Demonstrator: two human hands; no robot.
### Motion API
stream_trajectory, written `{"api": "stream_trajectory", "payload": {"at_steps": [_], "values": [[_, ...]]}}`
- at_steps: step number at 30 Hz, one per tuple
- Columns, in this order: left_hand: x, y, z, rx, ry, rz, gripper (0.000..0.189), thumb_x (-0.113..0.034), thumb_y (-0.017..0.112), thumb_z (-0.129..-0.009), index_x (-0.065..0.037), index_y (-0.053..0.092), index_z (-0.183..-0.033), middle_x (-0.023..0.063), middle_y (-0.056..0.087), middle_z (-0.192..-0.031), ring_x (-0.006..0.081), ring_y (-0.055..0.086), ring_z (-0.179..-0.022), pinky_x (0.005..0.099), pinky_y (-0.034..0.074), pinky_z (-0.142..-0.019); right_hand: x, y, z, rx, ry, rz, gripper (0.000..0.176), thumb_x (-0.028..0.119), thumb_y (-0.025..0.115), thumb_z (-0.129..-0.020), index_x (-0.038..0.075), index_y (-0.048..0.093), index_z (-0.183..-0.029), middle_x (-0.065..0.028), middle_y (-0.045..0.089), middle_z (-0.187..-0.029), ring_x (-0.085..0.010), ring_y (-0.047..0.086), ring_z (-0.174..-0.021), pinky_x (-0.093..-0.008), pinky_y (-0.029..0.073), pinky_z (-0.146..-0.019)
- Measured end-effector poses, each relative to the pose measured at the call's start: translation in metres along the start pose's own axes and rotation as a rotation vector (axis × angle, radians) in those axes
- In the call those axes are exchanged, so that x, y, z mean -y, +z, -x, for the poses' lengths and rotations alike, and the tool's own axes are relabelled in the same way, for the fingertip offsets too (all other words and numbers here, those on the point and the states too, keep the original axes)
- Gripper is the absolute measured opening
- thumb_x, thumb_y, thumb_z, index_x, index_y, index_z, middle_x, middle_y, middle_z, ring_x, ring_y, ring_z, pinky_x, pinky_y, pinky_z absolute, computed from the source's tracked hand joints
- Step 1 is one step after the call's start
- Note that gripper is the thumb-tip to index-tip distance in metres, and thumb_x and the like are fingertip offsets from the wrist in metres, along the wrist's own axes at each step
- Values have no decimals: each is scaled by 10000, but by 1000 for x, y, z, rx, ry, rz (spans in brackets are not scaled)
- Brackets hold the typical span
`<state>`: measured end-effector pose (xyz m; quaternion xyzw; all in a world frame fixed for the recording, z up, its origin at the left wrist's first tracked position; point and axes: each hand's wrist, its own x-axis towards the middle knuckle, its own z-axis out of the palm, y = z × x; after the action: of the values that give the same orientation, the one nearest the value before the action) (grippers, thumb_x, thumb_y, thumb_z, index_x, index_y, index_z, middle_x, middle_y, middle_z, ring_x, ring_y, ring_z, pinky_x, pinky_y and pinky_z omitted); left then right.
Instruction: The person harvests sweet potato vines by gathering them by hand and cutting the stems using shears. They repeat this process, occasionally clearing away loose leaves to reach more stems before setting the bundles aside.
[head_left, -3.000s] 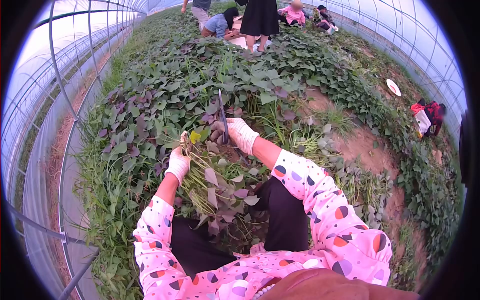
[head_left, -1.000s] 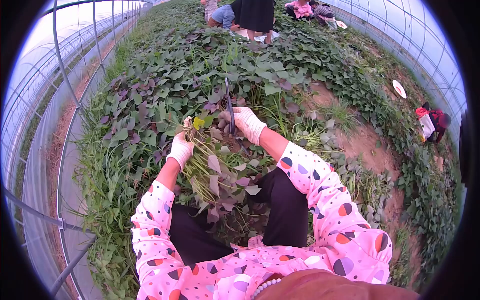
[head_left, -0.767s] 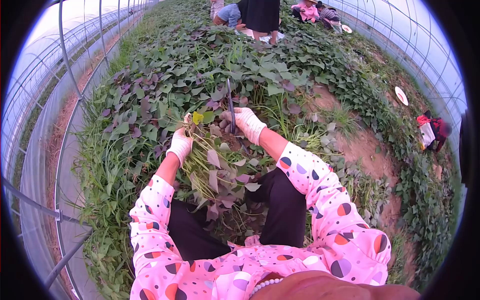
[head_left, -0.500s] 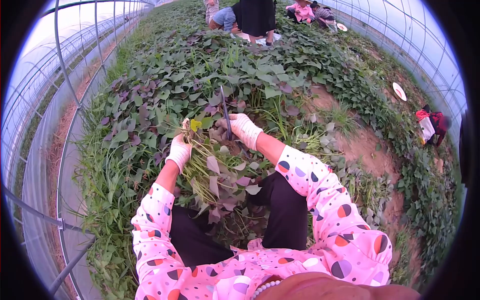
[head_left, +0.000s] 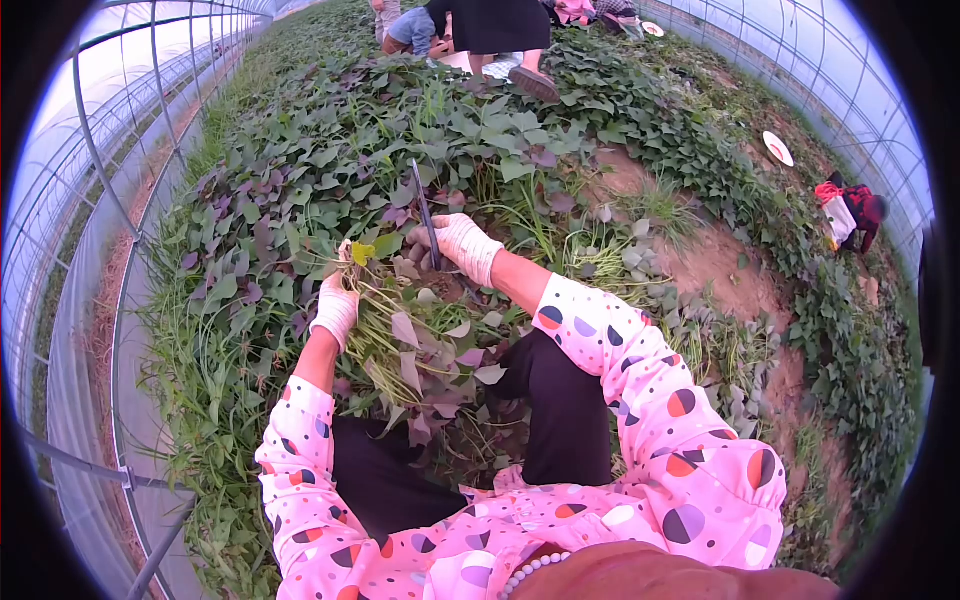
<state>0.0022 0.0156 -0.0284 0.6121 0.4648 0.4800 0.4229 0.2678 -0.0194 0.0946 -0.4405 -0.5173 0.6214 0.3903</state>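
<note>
Your left hand (head_left: 335, 308) clenched bundle (head_left: 400, 345) of vines near cut ends, leaves hanging down, keeping stems aligned. Your right hand (head_left: 462, 245), just beyond bundle, gripped blade (head_left: 424, 210) upright, likely keeping edge clear of stems.

- bundle of green vine stems with purple and green leaves (head_left: 400, 340): gathered tight at its top, leafy ends fanning down onto the black-trousered lap (head_left: 560, 400)
- thin dark metal blade (head_left: 424, 210): upright, beyond the lap
</note>
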Motion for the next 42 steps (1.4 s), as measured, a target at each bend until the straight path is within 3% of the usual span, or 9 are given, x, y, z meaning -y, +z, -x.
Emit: {"api": "stream_trajectory", "payload": {"at_steps": [2, 6, 10, 14, 17, 33, 39, 41, 42], "values": [[-28, 9, 8, -67, -96, 167, 559, 177, 472, -704, 30, 487, -1243, 109, 584, -1150, 182, 540, -998, 282, 409, -923, 0, -1, -1, 2, -2, 5, 257, 240, 604, -864, 26, 620, -1005, -62, 677, -769, -117, 625, -590, -220, 421, -477], [-39, 11, 9, -92, -237, 165, 583, 192, 425, -692, 35, 472, -1251, 110, 570, -1135, 182, 532, -980, 272, 413, -899, -1, -3, -3, 5, -12, 26, 259, 245, 606, -865, 25, 621, -1001, -60, 677, -770, -113, 623, -591, -218, 421, -479], [-16, 6, 2, -67, -96, 68, 574, 192, 423, -679, 34, 486, -1228, 109, 574, -1111, 167, 530, -943, 252, 427, -856, -1, -3, -3, 0, -3, 17, 271, 251, 611, -866, 18, 622, -1004, -66, 677, -772, -114, 622, -587, -218, 420, -474], [-55, 12, 16, -47, -193, -56, 544, 178, 449, -700, 37, 485, -1225, 99, 595, -1056, 165, 535, -908, 248, 425, -848, -1, -4, -4, -7, -4, 31, 261, 228, 601, -862, 14, 623, -1010, -73, 679, -776, -118, 620, -575, -224, 425, -471], [-18, 3, 4, -28, -175, 108, 533, 176, 460, -713, 44, 483, -1228, 120, 601, -1083, 177, 560, -943, 251, 430, -863, -3, -5, -4, 4, -7, 10, 255, 216, 596, -860, 8, 626, -1007, -76, 679, -780, -119, 622, -582, -225, 430, -481], [-63, 19, 20, -37, -291, 94, 556, 194, 344, -768, 11, 438, -1285, 114, 541, -1190, 196, 526, -1022, 289, 421, -932, -3, -4, -2, 3, -20, -32, 255, 223, 612, -865, 3, 631, -992, -91, 673, -783, -130, 620, -588, -248, 458, -525], [-41, 14, 11, -75, -285, 394, 540, 190, 356, -764, 17, 447, -1267, 119, 559, -1162, 192, 549, -967, 289, 444, -890, -3, -4, -4, -8, 21, -2, 235, 215, 618, -863, 17, 632, -990, -74, 670, -771, -116, 616, -578, -222, 463, -516], [-36, 11, 11, -13, -205, 22, 543, 195, 385, -749, 23, 449, -1260, 117, 564, -1159, 188, 555, -957, 289, 451, -881, -4, -6, -7, -12, 23, 19, 231, 214, 617, -863, 20, 632, -988, -72, 671, -770, -114, 615, -573, -218, 461, -510], [-35, 11, 10, -14, -203, 23, 543, 195, 385, -749, 23, 449, -1260, 117, 564, -1159, 188, 555, -957, 289, 451, -881, -4, -6, -7, -19, 26, 36, 227, 213, 616, -862, 24, 632, -986, -70, 672, -768, -111, 614, -568, -214, 459, -503]]}}
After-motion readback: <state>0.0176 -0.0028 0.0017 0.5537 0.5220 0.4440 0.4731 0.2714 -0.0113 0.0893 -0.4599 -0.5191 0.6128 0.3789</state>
